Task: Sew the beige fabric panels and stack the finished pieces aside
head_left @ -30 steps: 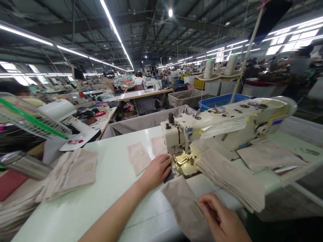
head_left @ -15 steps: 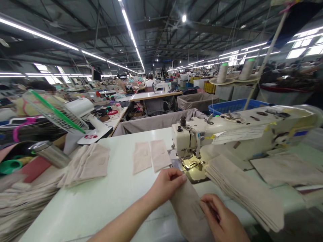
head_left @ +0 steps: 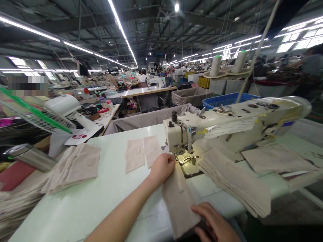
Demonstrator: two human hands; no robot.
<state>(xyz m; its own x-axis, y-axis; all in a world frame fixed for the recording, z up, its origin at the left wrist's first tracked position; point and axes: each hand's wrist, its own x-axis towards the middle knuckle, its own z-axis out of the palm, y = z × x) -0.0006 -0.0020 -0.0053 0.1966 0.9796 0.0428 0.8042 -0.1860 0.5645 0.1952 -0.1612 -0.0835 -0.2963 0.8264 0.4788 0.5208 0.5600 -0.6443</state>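
One beige cloth piece [head_left: 178, 201] is lying lengthwise under my hands on the near part of the pale table [head_left: 113, 174], its far end sitting just beside the brass-coloured plate [head_left: 186, 159] of the sewing machine [head_left: 227, 143]. My left hand [head_left: 163, 167] is holding that far end, fingers curled narrow and pinching the cloth. My right hand [head_left: 214, 223] is resting at the near end, thumb and index standing wide apart, the index touching the right edge.

Good handling, I'm judging, is depending on a flat, straight edge: I'm relying on the left fingers for steering while leaving room around the needle, and on the right for supporting the cloth without tugging. Soft cloth like this is inviting puckers wherever slack is gathering.

Counting outward, two single pieces are lying flat on the far side: a left piece [head_left: 135, 154] and a right piece [head_left: 151, 149]. One stack [head_left: 80, 164] is sitting left, one looser pile [head_left: 25, 201] nearer. Rightward, one thick stack [head_left: 232, 181] and one flat bundle [head_left: 277, 159] are lying; their layers are overlapping too closely for counting. Two thread cones [head_left: 215, 66] are standing on the far right.
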